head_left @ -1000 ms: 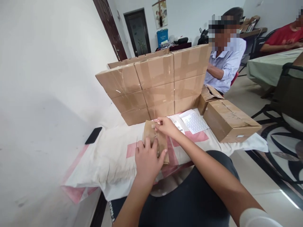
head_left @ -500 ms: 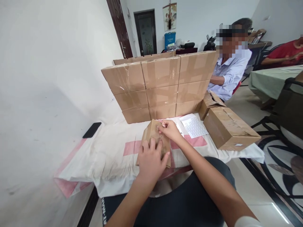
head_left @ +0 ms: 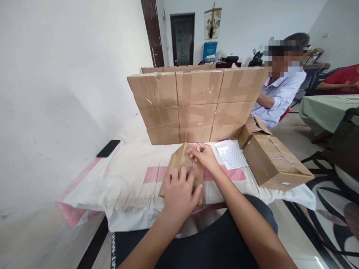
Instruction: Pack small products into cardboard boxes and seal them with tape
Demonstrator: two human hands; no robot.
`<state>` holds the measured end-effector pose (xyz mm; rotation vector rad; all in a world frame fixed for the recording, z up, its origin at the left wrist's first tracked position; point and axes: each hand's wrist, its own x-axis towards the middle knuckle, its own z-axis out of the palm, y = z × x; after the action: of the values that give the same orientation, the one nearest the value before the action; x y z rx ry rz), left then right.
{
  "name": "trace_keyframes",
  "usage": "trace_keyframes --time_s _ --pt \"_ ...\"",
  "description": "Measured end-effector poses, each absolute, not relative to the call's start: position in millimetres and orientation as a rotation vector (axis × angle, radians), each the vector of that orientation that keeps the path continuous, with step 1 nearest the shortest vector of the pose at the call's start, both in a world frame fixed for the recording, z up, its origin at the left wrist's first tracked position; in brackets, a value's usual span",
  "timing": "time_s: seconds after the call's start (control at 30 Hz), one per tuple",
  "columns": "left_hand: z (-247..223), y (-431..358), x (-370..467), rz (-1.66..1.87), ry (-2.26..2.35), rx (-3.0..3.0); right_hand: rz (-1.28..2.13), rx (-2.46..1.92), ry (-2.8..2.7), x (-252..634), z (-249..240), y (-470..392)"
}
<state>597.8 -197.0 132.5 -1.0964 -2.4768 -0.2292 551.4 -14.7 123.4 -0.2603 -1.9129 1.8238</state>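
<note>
The left hand (head_left: 179, 192) lies flat on the near half of a brown paper bag (head_left: 179, 166), fingers spread and pressing it down onto the white-and-pink cloth that covers the counter (head_left: 126, 186). The right hand (head_left: 204, 156) sits at the bag's far end, its fingers pressed together in a pinch on the folded top edge; whether something small is caught between the fingertips is too fine to tell. The bag lies at the middle of the counter, just in front of a wall of taped cardboard boxes (head_left: 196, 102), with a sheet of stickers (head_left: 231, 155) near the right hand and two more cartons (head_left: 276, 162) beyond it. A dark phone (head_left: 108, 148) rests by the wall on the left. Another person in a light shirt (head_left: 280, 99) sits behind the boxes. The risk, as I judge it, is that the fold springs open if the pinch loosens, or that the thin paper creases or tears should the right hand pull while the left keeps the bag pinned; the loose cloth could also slide underneath.
</note>
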Motion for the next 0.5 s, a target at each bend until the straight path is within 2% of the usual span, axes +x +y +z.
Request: trace_keyframes --time_s 0.37,0.5 --pt "127.4 -200.2 589.9 -0.259 -2.457 -1.106 1.507 -0.311 -2.224 549.6 112.2 -15.7" --pt "128.7 -201.9 589.4 -0.259 -2.466 -1.098 1.259 -0.355 -2.332 549.3 113.0 -15.9"
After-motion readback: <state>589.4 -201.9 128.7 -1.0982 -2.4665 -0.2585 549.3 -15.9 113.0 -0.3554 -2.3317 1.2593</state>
